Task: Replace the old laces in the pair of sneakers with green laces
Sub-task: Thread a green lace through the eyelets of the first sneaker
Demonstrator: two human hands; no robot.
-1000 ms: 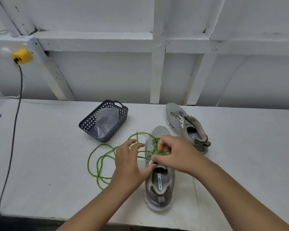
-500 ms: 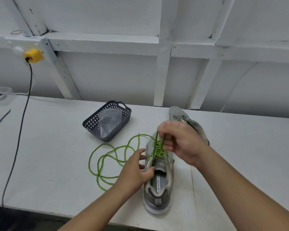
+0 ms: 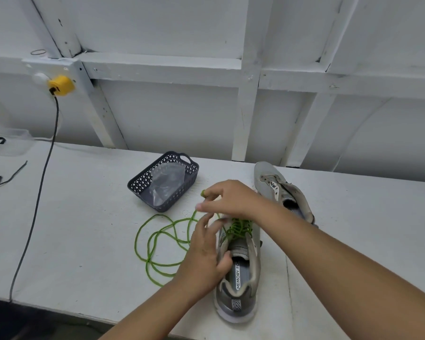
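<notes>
On white surface (image 3: 71,229), near grey sneaker (image 3: 239,273) half laced; right hand (image 3: 227,201) pinches long green lace (image 3: 157,241), left hand (image 3: 204,256) loose; far grey sneaker (image 3: 277,187) bare

Green lace (image 3: 157,241); grey sneaker (image 3: 241,285); dark lattice basket (image 3: 142,182).
</notes>
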